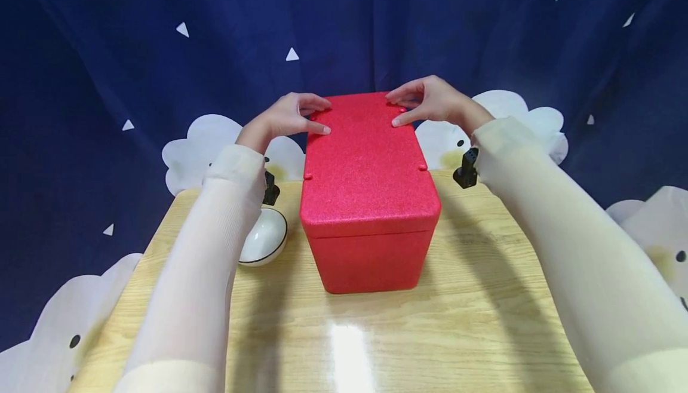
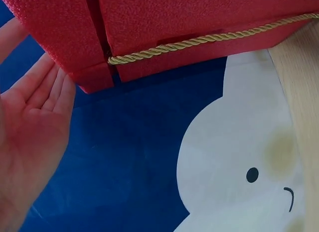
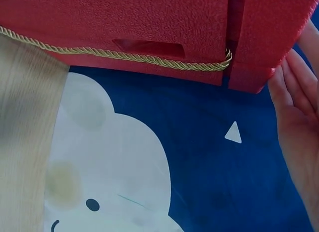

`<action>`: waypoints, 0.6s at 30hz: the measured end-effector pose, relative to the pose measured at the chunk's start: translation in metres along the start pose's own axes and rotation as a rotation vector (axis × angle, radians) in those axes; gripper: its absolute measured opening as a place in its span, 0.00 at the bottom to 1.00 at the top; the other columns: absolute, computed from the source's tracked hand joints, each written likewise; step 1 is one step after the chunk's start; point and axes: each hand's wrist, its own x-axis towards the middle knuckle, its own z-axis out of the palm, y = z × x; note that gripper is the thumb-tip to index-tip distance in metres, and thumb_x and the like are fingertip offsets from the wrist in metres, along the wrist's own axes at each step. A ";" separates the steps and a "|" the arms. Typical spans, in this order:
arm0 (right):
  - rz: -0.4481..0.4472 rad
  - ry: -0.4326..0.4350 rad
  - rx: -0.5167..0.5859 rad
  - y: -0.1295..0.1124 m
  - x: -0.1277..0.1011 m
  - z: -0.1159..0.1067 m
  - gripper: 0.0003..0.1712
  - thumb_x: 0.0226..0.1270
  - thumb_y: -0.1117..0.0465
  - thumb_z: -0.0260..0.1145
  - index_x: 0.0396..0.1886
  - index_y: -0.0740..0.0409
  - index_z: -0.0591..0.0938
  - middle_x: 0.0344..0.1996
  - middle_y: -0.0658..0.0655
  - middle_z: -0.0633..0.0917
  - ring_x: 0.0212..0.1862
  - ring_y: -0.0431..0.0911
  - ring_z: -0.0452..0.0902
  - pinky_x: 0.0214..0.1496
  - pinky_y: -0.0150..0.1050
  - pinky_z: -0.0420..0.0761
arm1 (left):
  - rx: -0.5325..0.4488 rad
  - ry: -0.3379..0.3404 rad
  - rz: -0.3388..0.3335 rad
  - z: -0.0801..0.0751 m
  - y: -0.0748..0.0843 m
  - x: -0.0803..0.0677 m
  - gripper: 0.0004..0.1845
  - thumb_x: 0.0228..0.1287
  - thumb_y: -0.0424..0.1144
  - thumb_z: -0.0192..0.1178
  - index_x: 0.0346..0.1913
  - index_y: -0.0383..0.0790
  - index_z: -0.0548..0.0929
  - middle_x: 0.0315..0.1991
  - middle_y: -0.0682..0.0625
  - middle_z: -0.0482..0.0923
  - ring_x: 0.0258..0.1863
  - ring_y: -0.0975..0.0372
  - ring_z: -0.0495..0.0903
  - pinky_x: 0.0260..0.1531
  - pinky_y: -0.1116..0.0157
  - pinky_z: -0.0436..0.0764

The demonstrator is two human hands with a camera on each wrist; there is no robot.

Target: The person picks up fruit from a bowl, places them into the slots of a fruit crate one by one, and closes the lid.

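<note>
Red foam box [image 1: 368, 202] stood lengthwise on the wooden table [image 1: 484, 321], its far end reaching past the table's far edge, lid [image 1: 365, 160] seated flush. Left hand [image 1: 285, 117] lay at the far left corner of the lid, thumb flat on top, fingers bent over the edge. Right hand [image 1: 430, 101] mirrored it at the far right corner. Neither hand was clenched; both rested on the lid rim with fingers lightly curved, though whether they truly gripped it could not be told from the head view.

Wrist views showed open palms beside the box's far end and a gold twisted cord [image 2: 209, 40] running along each side wall just under the lid seam.

Judgement on handling: pebbled foam, probably light and stiff but easily dented or crumbled at corners; surface should give fair friction. Lid edges at the corners look the best hold; the cord is another.

Around: a white bowl [image 1: 264, 239] with a dark rim sat near the table's left edge, just beside the box and under the left forearm, the nearest obstacle. Blue backdrop with white cloud shapes [image 1: 215, 142] hung behind.
</note>
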 end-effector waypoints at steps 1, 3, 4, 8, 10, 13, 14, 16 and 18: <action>0.001 -0.001 -0.007 0.000 0.000 0.000 0.35 0.52 0.57 0.76 0.61 0.58 0.77 0.62 0.60 0.79 0.64 0.48 0.75 0.62 0.31 0.75 | -0.002 0.006 0.008 0.001 0.000 0.000 0.35 0.54 0.43 0.68 0.67 0.43 0.71 0.67 0.47 0.70 0.69 0.56 0.68 0.68 0.58 0.69; -0.001 0.004 -0.015 0.001 -0.002 -0.002 0.35 0.53 0.56 0.75 0.62 0.57 0.77 0.62 0.59 0.78 0.65 0.48 0.74 0.62 0.31 0.75 | -0.017 0.027 0.031 0.002 0.001 0.000 0.34 0.54 0.42 0.67 0.66 0.42 0.71 0.67 0.46 0.71 0.69 0.56 0.68 0.69 0.58 0.68; -0.002 0.010 -0.019 0.001 -0.003 -0.003 0.35 0.53 0.55 0.75 0.63 0.56 0.76 0.62 0.59 0.78 0.65 0.48 0.74 0.62 0.31 0.76 | -0.027 0.040 0.046 0.003 0.001 0.000 0.34 0.54 0.42 0.67 0.66 0.42 0.72 0.67 0.46 0.71 0.68 0.56 0.68 0.70 0.58 0.68; -0.013 0.038 -0.006 0.002 -0.009 -0.004 0.36 0.55 0.55 0.74 0.64 0.55 0.75 0.63 0.58 0.77 0.66 0.49 0.73 0.59 0.27 0.77 | -0.072 0.101 0.125 0.010 0.002 -0.003 0.32 0.55 0.40 0.67 0.64 0.40 0.73 0.66 0.45 0.72 0.68 0.56 0.69 0.69 0.59 0.68; -0.026 0.059 0.042 0.004 -0.012 -0.003 0.36 0.55 0.56 0.74 0.64 0.56 0.74 0.64 0.59 0.77 0.66 0.49 0.73 0.60 0.27 0.76 | -0.104 0.132 0.169 0.015 0.000 -0.007 0.29 0.57 0.40 0.65 0.63 0.39 0.74 0.66 0.45 0.72 0.68 0.57 0.69 0.70 0.60 0.68; -0.049 0.118 0.119 0.007 -0.019 -0.001 0.36 0.56 0.55 0.73 0.65 0.56 0.74 0.64 0.59 0.77 0.65 0.47 0.74 0.58 0.24 0.77 | -0.146 0.201 0.213 0.019 -0.005 -0.014 0.26 0.62 0.39 0.62 0.63 0.39 0.75 0.66 0.46 0.71 0.70 0.58 0.67 0.72 0.60 0.65; -0.056 0.147 0.136 0.009 -0.022 -0.001 0.35 0.57 0.55 0.72 0.65 0.56 0.74 0.64 0.59 0.77 0.64 0.46 0.75 0.57 0.23 0.77 | -0.156 0.228 0.213 0.019 -0.008 -0.018 0.25 0.63 0.40 0.60 0.63 0.40 0.74 0.67 0.46 0.71 0.70 0.58 0.67 0.72 0.60 0.64; -0.064 0.207 0.126 0.012 -0.032 -0.002 0.33 0.60 0.52 0.70 0.64 0.54 0.75 0.64 0.58 0.77 0.63 0.43 0.76 0.52 0.20 0.77 | -0.156 0.293 0.207 0.018 -0.014 -0.027 0.25 0.64 0.41 0.59 0.64 0.40 0.74 0.67 0.47 0.71 0.71 0.58 0.66 0.73 0.59 0.62; -0.066 0.266 0.071 0.015 -0.044 -0.004 0.31 0.62 0.49 0.67 0.64 0.52 0.75 0.64 0.58 0.77 0.61 0.42 0.76 0.48 0.18 0.76 | -0.129 0.358 0.179 0.015 -0.021 -0.039 0.25 0.65 0.43 0.59 0.63 0.40 0.74 0.66 0.46 0.72 0.71 0.56 0.66 0.73 0.57 0.62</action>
